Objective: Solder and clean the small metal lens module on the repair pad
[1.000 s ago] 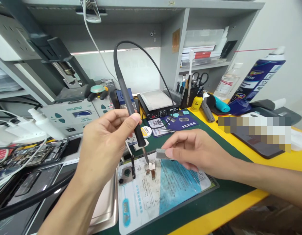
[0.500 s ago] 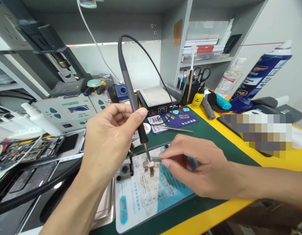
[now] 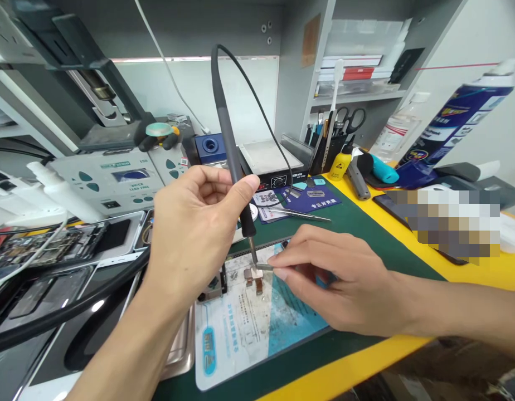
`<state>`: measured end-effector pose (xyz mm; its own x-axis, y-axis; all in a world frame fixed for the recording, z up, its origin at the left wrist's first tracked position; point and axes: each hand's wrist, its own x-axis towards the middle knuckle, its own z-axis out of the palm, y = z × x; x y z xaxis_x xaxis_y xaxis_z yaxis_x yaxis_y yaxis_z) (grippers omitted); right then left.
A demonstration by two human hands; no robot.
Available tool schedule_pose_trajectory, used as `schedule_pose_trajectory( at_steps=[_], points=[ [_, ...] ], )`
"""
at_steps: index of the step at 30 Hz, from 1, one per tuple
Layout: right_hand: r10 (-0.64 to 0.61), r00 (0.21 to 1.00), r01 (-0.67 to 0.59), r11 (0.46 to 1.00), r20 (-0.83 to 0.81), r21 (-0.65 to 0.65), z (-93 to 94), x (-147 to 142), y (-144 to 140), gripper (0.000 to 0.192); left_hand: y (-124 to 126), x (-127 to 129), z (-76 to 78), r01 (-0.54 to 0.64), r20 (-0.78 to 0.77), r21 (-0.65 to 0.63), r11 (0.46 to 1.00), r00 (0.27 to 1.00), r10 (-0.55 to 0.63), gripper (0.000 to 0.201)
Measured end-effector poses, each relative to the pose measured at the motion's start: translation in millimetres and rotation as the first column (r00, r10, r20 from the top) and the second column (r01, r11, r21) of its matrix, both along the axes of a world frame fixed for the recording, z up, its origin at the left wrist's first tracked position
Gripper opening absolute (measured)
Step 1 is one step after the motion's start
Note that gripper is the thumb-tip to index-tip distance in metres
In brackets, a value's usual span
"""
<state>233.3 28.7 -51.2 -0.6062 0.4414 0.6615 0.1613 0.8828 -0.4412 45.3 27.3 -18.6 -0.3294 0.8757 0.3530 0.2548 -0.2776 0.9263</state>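
Note:
My left hand [image 3: 194, 234] is closed round a black soldering iron [image 3: 229, 142], held upright with its tip pointing down. Under the tip lies a small part with brown flex-cable tabs [image 3: 254, 278], resting on a white and blue work mat [image 3: 236, 356]. From the right, my right hand [image 3: 336, 278] pinches a thin grey strip [image 3: 264, 267] between thumb and fingers. The strip's free end meets the iron's tip just above the small part; whether they touch, I cannot tell. My fingers hide the rest of the strip.
Behind the mat stands a heating plate [image 3: 268, 159]. Tweezers [image 3: 301, 215] lie on a blue card. At left are a grey soldering station [image 3: 127, 178], opened phones and a thick black cable [image 3: 73, 312]. A yellow bottle [image 3: 340, 166] and blue spray can [image 3: 453, 122] stand right.
The camera view has shifted slightly. The soldering iron's tip and the grey strip's end have come closer together over the small part. Both hands keep their hold.

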Motion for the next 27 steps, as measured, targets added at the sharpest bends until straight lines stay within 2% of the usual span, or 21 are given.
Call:
schedule_pose_trajectory(
  at_steps=[27],
  points=[
    [-0.043, 0.996, 0.039, 0.998, 0.082, 0.055, -3.3, 2.1, 0.8, 0.014, 2.3, 0.7, 1.4, -0.023, -0.007, -0.019, 1.0, 1.0, 0.023, 0.025]
  ],
)
